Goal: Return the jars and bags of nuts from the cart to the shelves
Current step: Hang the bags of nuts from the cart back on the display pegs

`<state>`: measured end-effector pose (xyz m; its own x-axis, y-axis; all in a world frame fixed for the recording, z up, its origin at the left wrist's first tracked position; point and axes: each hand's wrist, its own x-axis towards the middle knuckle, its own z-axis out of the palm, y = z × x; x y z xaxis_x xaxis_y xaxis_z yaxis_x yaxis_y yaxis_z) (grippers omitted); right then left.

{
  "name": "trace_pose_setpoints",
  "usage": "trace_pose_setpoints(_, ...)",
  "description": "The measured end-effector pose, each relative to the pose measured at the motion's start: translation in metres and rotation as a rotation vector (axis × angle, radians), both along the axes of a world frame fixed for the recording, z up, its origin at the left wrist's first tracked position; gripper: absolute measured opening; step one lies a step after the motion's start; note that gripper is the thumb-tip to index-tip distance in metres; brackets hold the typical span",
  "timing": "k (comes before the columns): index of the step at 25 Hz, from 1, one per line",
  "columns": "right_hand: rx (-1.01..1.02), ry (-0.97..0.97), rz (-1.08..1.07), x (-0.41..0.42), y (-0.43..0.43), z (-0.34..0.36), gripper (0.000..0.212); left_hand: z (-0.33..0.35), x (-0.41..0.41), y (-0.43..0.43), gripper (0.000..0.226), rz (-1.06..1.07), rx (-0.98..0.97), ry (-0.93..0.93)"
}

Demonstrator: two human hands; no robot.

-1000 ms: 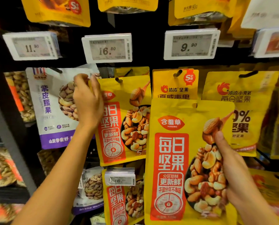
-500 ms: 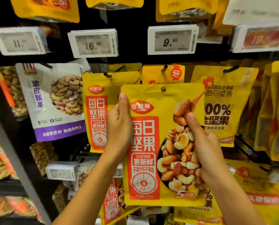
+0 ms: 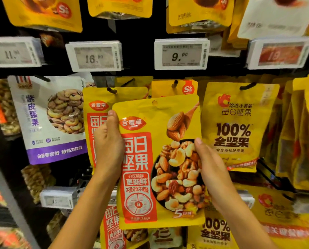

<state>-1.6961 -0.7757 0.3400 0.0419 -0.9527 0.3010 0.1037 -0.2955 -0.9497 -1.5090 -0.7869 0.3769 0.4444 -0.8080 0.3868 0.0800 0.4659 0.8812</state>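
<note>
I hold a yellow bag of mixed nuts (image 3: 161,159) with a red label upright in front of the hanging display. My left hand (image 3: 109,142) grips its left edge, thumb on the front. My right hand (image 3: 209,164) grips its right edge, thumb over the printed nuts. The bag's hang hole (image 3: 154,103) is below and to the right of a black peg (image 3: 112,90) that carries a matching yellow bag (image 3: 96,108), partly hidden behind my left hand and the held bag.
White price tags (image 3: 95,56) (image 3: 181,54) line the rail above. A white and purple cashew bag (image 3: 49,119) hangs at left, yellow "100%" bags (image 3: 236,126) at right. More yellow bags hang in the rows above and below.
My left hand left the hanging bags and took the held bag's left edge. The bag rose and shifted left, and in the last half second stayed almost still in front of the pegs.
</note>
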Motion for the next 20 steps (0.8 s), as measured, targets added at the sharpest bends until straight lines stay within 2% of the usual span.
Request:
trace_pose_setpoints(4, -0.133, 0.072, -0.030, 0.048, -0.014, 0.013, 0.058, 0.014, 0.038, 0.001, 0.043, 0.144, -0.008, 0.001)
trace_pose_setpoints(7, -0.215, 0.088, -0.112, 0.081, -0.027, 0.029, 0.051, 0.032, 0.067, -0.007, 0.043, 0.250, -0.029, -0.033)
trace_pose_setpoints(14, -0.103, 0.080, -0.108, 0.109, -0.051, 0.018, 0.054, 0.032, 0.096, -0.039, 0.049, 0.296, 0.059, -0.201)
trace_pose_setpoints(20, -0.108, 0.075, -0.183, 0.113, -0.064, 0.011, 0.049, 0.024, 0.104, -0.059, 0.050, 0.253, 0.045, -0.223)
